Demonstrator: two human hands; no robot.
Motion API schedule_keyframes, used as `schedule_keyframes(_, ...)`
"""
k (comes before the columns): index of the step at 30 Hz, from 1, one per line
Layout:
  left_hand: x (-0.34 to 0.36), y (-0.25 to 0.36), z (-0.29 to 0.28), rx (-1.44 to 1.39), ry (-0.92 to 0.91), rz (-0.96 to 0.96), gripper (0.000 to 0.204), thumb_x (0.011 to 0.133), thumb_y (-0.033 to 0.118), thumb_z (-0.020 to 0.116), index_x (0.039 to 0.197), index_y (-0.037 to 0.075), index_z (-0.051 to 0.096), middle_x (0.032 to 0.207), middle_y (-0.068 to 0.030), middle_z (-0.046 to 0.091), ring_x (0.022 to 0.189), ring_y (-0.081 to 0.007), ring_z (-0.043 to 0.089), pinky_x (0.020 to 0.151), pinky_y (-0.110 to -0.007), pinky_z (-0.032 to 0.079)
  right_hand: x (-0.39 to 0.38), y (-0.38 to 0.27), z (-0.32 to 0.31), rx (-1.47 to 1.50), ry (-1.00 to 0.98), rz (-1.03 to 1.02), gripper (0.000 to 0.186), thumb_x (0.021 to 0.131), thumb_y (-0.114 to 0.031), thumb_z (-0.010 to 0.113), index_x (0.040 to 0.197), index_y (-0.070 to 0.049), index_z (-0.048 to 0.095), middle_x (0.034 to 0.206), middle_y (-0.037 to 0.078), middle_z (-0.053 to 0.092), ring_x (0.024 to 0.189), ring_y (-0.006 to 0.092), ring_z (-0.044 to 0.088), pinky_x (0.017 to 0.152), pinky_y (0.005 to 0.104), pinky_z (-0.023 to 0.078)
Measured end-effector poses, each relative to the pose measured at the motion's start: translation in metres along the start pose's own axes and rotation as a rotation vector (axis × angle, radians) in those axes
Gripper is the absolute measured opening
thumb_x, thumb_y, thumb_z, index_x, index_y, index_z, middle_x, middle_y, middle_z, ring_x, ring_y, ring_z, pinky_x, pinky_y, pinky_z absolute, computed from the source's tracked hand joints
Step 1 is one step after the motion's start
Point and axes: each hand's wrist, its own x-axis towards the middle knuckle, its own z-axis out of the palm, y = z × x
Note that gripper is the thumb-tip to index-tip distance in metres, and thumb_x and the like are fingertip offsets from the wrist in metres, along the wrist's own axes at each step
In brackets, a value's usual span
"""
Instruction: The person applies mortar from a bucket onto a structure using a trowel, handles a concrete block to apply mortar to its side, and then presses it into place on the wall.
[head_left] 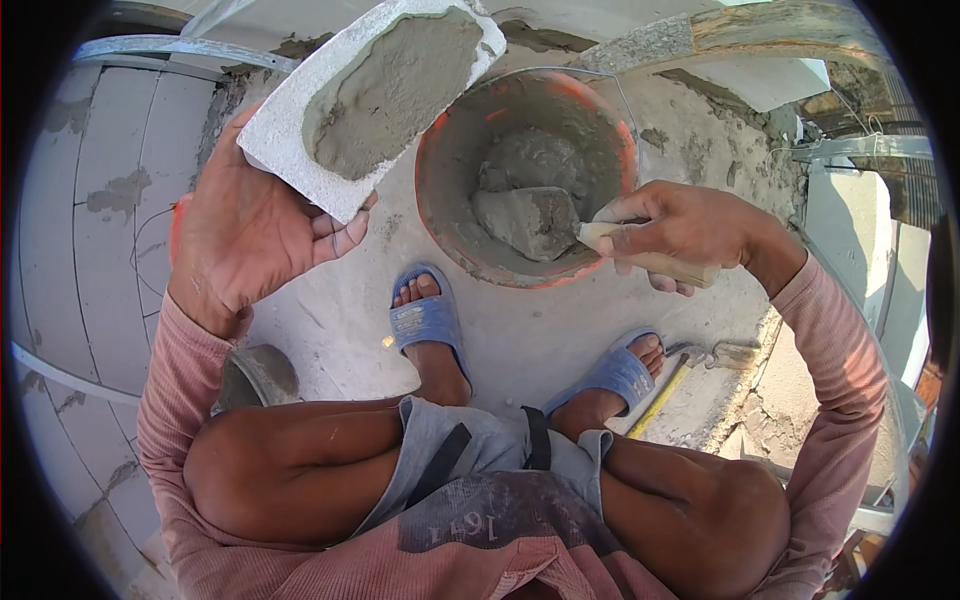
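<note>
My left hand (255, 235) holds up a white lightweight block (280, 145) from below, tilted, its top face spread with wet grey mortar (395, 90). The fingers curl round the block's lower end. Over the rim of an orange bucket (425, 190), my right hand (670, 230) grips the pale wooden handle of a trowel (525, 220). The trowel's blade is coated with mortar and sits inside the bucket's mouth. More grey mortar (530, 160) lies at the bottom of the bucket, partly behind the blade.
A hammer (670, 385) with a yellow handle lies beside my right foot. Near my left knee stands a dark rounded container (265, 375), partly hidden. A block wall (110, 200) rises on the left. Metal framing (860, 148) and white blocks (845, 235) are at the right.
</note>
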Motion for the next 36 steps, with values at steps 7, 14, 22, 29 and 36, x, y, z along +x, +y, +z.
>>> schedule_keyframes(7,0.003,-0.003,-0.006,-0.070,-0.023,-0.041,0.064,0.107,0.056,0.043,0.155,0.014,0.045,0.148,-0.0109,0.055,0.122,-0.0344,0.062,0.101,-0.052,0.053,-0.019,0.082,0.041,0.810,-0.068,-0.224,0.061,0.103,-0.028,0.068,0.153,0.001,0.047,0.102,0.009,0.068,0.058,0.0113,0.059,0.049,0.0244,0.048)
schedule_keyframes(14,-0.003,-0.009,-0.004,-0.172,-0.031,-0.036,0.063,0.107,0.055,0.043,0.155,0.014,0.044,0.149,-0.0122,0.054,0.122,-0.0366,0.060,0.102,-0.052,0.052,-0.056,0.093,0.078,0.930,0.361,-0.662,0.069,0.094,-0.018,0.074,0.152,0.005,0.042,0.116,0.020,0.065,0.073,0.0192,0.065,0.065,0.0307,0.055)
schedule_keyframes(22,0.003,-0.025,0.009,-0.283,-0.215,-0.203,0.069,0.105,0.062,0.041,0.155,0.015,0.047,0.148,-0.0152,0.056,0.124,-0.0394,0.058,0.103,-0.053,0.049,0.039,0.052,0.094,-0.184,1.283,-0.852,0.054,0.091,-0.008,0.074,0.140,-0.003,0.053,0.134,0.021,0.053,0.115,0.0360,0.062,0.096,0.0424,0.054)
schedule_keyframes(29,-0.004,-0.025,0.018,-0.335,-0.240,-0.164,0.073,0.104,0.065,0.042,0.157,0.016,0.045,0.150,-0.0162,0.054,0.123,-0.0405,0.059,0.104,-0.051,0.049,0.048,0.088,0.110,-0.390,1.512,-0.763,0.061,0.089,0.002,0.075,0.142,-0.002,0.045,0.129,0.023,0.052,0.117,0.0401,0.057,0.097,0.0473,0.052)
schedule_keyframes(36,0.008,-0.024,0.017,-0.281,-0.285,-0.118,0.072,0.104,0.064,0.042,0.156,0.014,0.044,0.148,-0.0159,0.055,0.120,-0.0389,0.061,0.103,-0.050,0.051,-0.005,0.069,0.125,0.727,0.841,-0.902,0.060,0.100,-0.008,0.066,0.149,0.000,0.033,0.121,0.026,0.059,0.077,0.0300,0.069,0.061,0.0380,0.059)
